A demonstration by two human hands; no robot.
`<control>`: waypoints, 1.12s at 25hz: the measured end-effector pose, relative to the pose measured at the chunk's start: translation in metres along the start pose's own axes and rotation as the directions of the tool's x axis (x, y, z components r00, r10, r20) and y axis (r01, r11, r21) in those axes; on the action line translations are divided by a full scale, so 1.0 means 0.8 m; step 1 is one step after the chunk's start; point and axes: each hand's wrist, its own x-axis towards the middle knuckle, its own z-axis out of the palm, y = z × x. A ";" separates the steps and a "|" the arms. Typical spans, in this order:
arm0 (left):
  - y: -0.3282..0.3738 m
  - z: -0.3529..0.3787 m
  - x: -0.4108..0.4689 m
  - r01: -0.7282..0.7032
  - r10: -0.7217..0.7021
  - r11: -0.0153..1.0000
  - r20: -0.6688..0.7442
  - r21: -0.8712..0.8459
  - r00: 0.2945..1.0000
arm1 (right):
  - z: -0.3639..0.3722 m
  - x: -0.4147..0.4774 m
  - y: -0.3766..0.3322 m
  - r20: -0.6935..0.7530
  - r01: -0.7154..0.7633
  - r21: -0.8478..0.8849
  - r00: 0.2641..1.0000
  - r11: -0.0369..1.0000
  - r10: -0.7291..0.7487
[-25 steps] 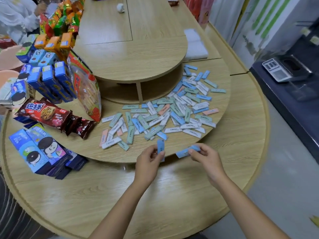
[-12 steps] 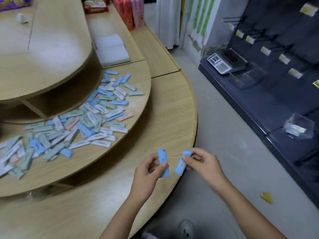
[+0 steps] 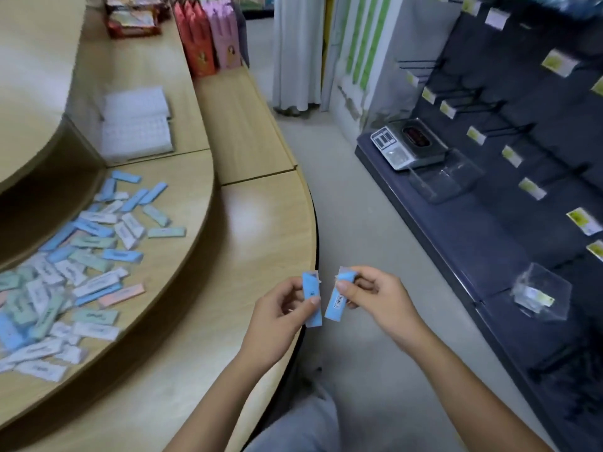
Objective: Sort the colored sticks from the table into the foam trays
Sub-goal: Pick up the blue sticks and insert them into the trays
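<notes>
Sticks carried off the pile (image 3: pixel 81 256): blue stick (image 3: pixel 311 298) pinched by left hand (image 3: pixel 280 309), second blue stick (image 3: pixel 336 305) by right hand (image 3: pixel 375 295), at the table's (image 3: pixel 257 223) outer edge; foam trays (image 3: pixel 137 125) judged next stop.

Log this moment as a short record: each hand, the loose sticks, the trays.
left hand: pinches upright light-blue flat stick
right hand: pinches second light-blue flat stick, tilted, barcode showing
held sticks: close together, not touching
loose sticks: blue, green, white and pink pile on the middle wooden tier
trays: white foam trays beyond the pile
</notes>
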 end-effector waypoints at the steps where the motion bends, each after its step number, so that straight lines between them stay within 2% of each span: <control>1: 0.006 0.007 0.029 0.005 -0.005 1.000 -0.010 -0.009 1.000 | -0.013 0.028 -0.011 0.016 0.004 -0.012 1.000 1.000 -0.004; 9: 0.079 0.033 0.227 0.020 -0.023 0.999 -0.098 -0.027 0.995 | -0.093 0.241 -0.093 0.165 0.032 -0.124 0.986 0.992 -0.011; 14: 0.085 0.027 0.333 0.045 -0.051 0.999 -0.334 -0.024 0.941 | -0.106 0.401 -0.107 0.371 0.058 -0.197 0.928 0.979 0.020; 17: 0.086 0.021 0.393 0.048 -0.105 0.992 -0.577 -0.113 0.810 | -0.104 0.502 -0.131 0.569 0.153 -0.296 0.821 0.943 0.046; 20: 0.092 0.017 0.425 0.056 -0.178 0.980 -0.728 -0.188 0.662 | -0.080 0.569 -0.162 0.686 0.203 -0.320 0.723 0.925 0.078; 24: 0.102 -0.016 0.460 0.101 -0.197 0.980 -0.849 -0.170 0.490 | -0.007 0.644 -0.185 0.823 0.284 -0.315 0.556 0.906 0.111; 26: 0.102 -0.045 0.472 0.053 -0.169 0.985 -0.891 -0.162 0.421 | 0.044 0.668 -0.194 0.884 0.328 -0.293 0.451 0.898 0.124; 28: 0.105 -0.084 0.480 0.020 -0.144 0.989 -0.918 -0.148 0.370 | 0.096 0.687 -0.207 0.914 0.348 -0.260 0.390 0.901 0.113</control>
